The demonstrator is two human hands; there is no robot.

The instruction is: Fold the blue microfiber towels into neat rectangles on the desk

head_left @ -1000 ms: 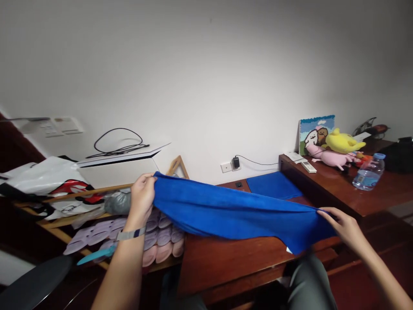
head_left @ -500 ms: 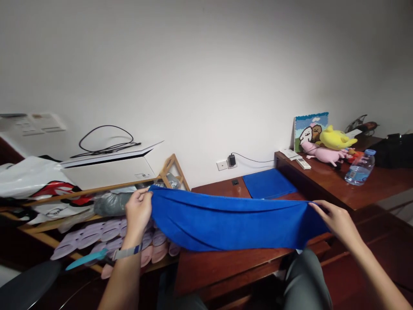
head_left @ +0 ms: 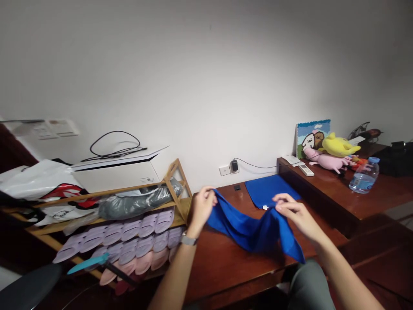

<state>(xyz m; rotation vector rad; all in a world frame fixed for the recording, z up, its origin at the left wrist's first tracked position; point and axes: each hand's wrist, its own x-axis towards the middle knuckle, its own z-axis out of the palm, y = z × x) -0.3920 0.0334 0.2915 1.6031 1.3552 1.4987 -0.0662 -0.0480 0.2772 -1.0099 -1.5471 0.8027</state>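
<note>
the cloth is bright blue. the left hand pinches one end, and the right hand pinches it farther along. between them it sags in a big droopy dip with wavy folds. by the right hand, a loose flap hangs down to a pointy corner. it is over the brown table; whether it touches is hard to tell.

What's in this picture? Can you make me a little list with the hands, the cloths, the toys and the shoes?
Left hand: pinches a blue cloth
Right hand: pinches the same cloth, further along
Held cloth: sags between the hands
Second blue cloth: lies on the desk, near the wall
Toys: yellow plush on a pink plush
Shoes: purple slippers and pink slippers
</note>
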